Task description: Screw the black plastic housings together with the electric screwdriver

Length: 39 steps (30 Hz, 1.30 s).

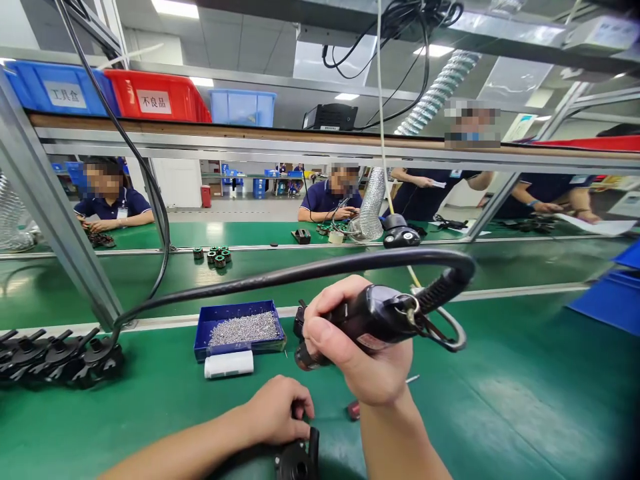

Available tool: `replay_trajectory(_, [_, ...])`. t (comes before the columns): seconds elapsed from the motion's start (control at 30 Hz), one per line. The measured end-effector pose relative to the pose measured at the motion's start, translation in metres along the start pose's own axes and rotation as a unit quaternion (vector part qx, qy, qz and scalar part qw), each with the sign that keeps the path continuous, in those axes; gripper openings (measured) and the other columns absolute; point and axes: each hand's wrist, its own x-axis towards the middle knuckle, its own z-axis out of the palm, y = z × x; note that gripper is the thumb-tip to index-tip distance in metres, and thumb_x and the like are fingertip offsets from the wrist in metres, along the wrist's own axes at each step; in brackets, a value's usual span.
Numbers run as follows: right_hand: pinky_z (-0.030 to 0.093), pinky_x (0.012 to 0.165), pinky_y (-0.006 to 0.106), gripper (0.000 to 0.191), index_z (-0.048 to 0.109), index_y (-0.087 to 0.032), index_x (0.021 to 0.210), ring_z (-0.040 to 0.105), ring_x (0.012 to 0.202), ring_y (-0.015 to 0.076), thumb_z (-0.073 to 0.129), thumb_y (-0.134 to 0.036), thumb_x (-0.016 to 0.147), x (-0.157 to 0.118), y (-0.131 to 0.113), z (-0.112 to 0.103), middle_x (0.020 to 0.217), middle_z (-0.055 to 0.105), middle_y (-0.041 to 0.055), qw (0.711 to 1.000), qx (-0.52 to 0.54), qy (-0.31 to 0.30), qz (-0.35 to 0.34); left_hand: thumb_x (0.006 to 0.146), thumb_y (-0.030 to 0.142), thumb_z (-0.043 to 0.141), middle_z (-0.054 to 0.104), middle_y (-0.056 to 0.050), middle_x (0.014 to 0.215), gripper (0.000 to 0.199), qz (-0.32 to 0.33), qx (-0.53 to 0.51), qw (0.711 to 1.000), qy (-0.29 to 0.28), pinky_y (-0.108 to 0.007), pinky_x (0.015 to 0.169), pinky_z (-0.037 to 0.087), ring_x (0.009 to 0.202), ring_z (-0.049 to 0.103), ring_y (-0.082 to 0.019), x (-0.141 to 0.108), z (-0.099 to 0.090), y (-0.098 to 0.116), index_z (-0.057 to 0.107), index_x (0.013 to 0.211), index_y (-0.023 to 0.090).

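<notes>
My right hand [360, 353] is wrapped round a black electric screwdriver [383, 317], held tilted above the bench with its tip end toward the lower left. A thick black cable [310, 272] leaves its rear end, where a metal hanging loop [453, 337] also shows. Lower down, my left hand [277, 410] has curled fingers and its thumb against a black plastic part [297, 460], cut off by the bottom edge of the view. Its fingertips are partly hidden. Behind my right wrist lies a small tool with a red handle [353, 410], mostly covered.
A blue tray [200, 340] of small silver screws stands ahead, a white cylinder [229, 365] before it. Several black assemblies [60, 357] line the left. Blue bins [607, 300] stand right. Green-and-black ring parts [220, 259] lie beyond the rail. Co-workers sit and stand opposite.
</notes>
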Motion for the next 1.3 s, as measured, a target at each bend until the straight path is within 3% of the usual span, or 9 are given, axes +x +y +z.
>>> replay_trajectory(0.3, [0.059,0.061,0.033,0.013,0.072,-0.024,0.099,0.070,0.065,0.0188,0.083,-0.021,0.092,-0.001,0.001,0.004,0.073,0.070,-0.0008,0.999,-0.041,-0.002,-0.019,0.078,0.030,0.098,0.067,0.004,0.069,0.016,0.016,0.018,0.999,-0.047,-0.024,0.065,0.043,0.067,0.062,-0.015,0.011,0.007,0.009,0.084,0.081,0.023])
replay_trajectory(0.43, [0.060,0.062,0.034,0.014,0.072,-0.025,0.101,0.070,0.063,0.0177,0.082,-0.019,0.093,-0.002,0.000,0.002,0.072,0.069,-0.0025,0.999,-0.028,-0.007,-0.024,0.093,0.025,0.082,0.078,-0.001,0.092,0.004,0.054,0.150,0.987,-0.013,-0.027,0.079,0.052,0.090,0.072,-0.021,0.002,0.002,0.004,0.083,0.089,0.024])
replay_trajectory(0.5, [0.059,0.061,0.033,0.013,0.072,-0.026,0.100,0.070,0.063,0.0176,0.081,-0.019,0.093,-0.002,-0.001,0.000,0.072,0.069,-0.0026,0.999,-0.029,-0.005,-0.022,0.102,0.023,0.068,0.078,-0.006,0.104,0.016,0.054,0.245,0.968,0.012,-0.031,0.084,0.054,0.096,0.073,-0.024,-0.013,-0.005,-0.004,0.082,0.096,0.022])
replay_trajectory(0.6, [0.056,0.056,0.031,0.013,0.072,-0.025,0.100,0.067,0.058,0.0163,0.081,-0.018,0.094,-0.002,-0.002,-0.002,0.071,0.069,-0.0029,1.000,-0.022,-0.002,-0.015,0.108,0.020,0.055,0.076,-0.009,0.107,0.028,0.001,0.313,0.949,0.035,-0.033,0.081,0.054,0.091,0.073,-0.023,-0.041,-0.017,-0.015,0.081,0.098,0.019])
replay_trajectory(0.77, [0.052,0.050,0.030,0.014,0.072,-0.025,0.101,0.062,0.053,0.0148,0.080,-0.016,0.094,-0.003,-0.001,0.001,0.071,0.069,-0.0032,1.000,0.002,-0.016,-0.004,0.099,0.019,0.070,0.077,-0.004,0.103,0.013,-0.111,0.180,0.973,0.095,-0.030,0.085,0.053,0.100,0.074,-0.022,-0.063,-0.029,-0.016,0.081,0.092,0.022])
replay_trajectory(0.97, [0.053,0.052,0.029,0.012,0.074,-0.025,0.099,0.062,0.054,0.0148,0.079,-0.014,0.094,-0.008,0.000,0.007,0.068,0.068,-0.0032,1.000,-0.013,-0.022,-0.004,0.104,0.009,0.046,0.073,-0.015,0.121,0.027,-0.137,0.281,0.948,0.053,-0.039,0.090,0.053,0.104,0.073,-0.029,-0.065,-0.015,-0.007,0.071,0.111,0.015])
replay_trajectory(1.03, [0.052,0.051,0.029,0.014,0.074,-0.025,0.100,0.062,0.054,0.0147,0.077,-0.012,0.096,-0.010,0.000,0.006,0.067,0.067,-0.0036,1.000,-0.004,-0.029,-0.009,0.103,0.010,0.049,0.075,-0.010,0.111,0.020,-0.131,0.202,0.969,0.059,-0.035,0.084,0.051,0.098,0.072,-0.026,-0.073,-0.013,-0.002,0.068,0.104,0.018])
replay_trajectory(1.13, [0.052,0.051,0.028,0.018,0.074,-0.025,0.105,0.062,0.054,0.0148,0.076,-0.009,0.097,-0.010,0.000,0.003,0.068,0.066,-0.0039,0.999,0.004,-0.039,-0.017,0.098,0.019,0.056,0.068,0.000,0.078,0.012,-0.165,-0.028,0.985,0.032,-0.028,0.064,0.044,0.070,0.064,-0.018,-0.083,-0.013,0.008,0.058,0.086,0.023])
replay_trajectory(1.3, [0.050,0.051,0.029,0.014,0.075,-0.025,0.104,0.061,0.054,0.0152,0.080,-0.015,0.096,-0.010,0.004,0.004,0.070,0.068,-0.0030,1.000,0.007,-0.016,0.013,0.078,0.030,0.063,0.056,0.004,0.059,0.017,-0.290,-0.272,0.914,-0.081,-0.024,0.039,0.031,0.038,0.045,-0.011,-0.085,-0.004,0.005,0.052,0.068,0.024])
